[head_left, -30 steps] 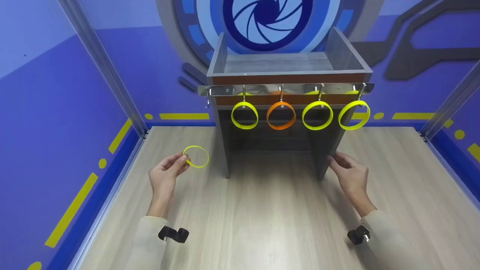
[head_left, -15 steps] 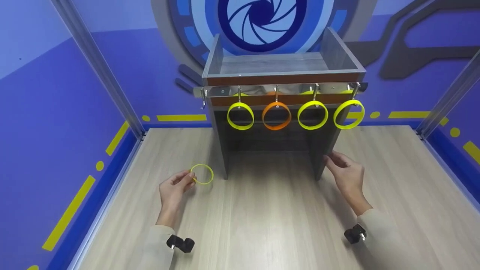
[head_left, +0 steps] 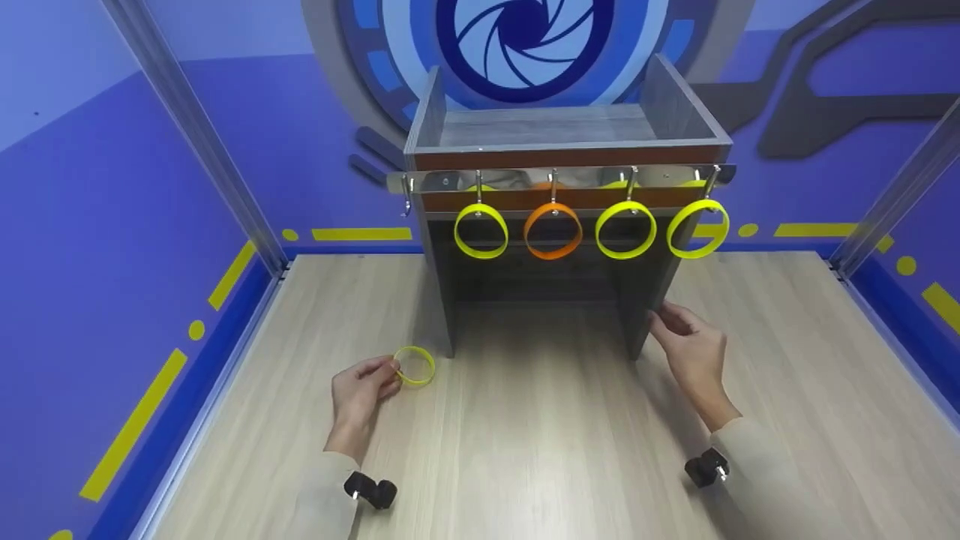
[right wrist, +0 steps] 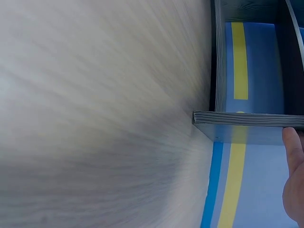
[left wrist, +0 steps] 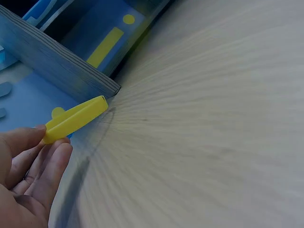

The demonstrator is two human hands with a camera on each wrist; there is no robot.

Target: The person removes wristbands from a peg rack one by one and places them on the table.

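My left hand (head_left: 361, 391) pinches a thin yellow ring (head_left: 417, 383) between thumb and fingers, just above the tabletop and left of a grey wooden shelf unit. In the left wrist view, the ring (left wrist: 78, 118) appears nearly edge-on, its far end by the foot of the shelf's side panel (left wrist: 61, 61). On the other side, my right hand (head_left: 694, 360) touches the outside of the right side panel (head_left: 646, 315). The right wrist view shows the thumb (right wrist: 292, 147) against that panel's front edge; the other fingers are mostly hidden.
A metal hook rail (head_left: 517, 180) crosses the shelf's front. Several rings hang from its hooks, including an orange ring (head_left: 553, 255) among yellow ones. The leftmost hook (head_left: 407, 196) bears no ring. Blue-purple walls (head_left: 247, 150) enclose the wooden tabletop (head_left: 540, 435).
My left hand has lowered the yellow ring toward me and to the right, closer to the tabletop. The right hand stays at the panel, and the hanging rings keep their hooks.
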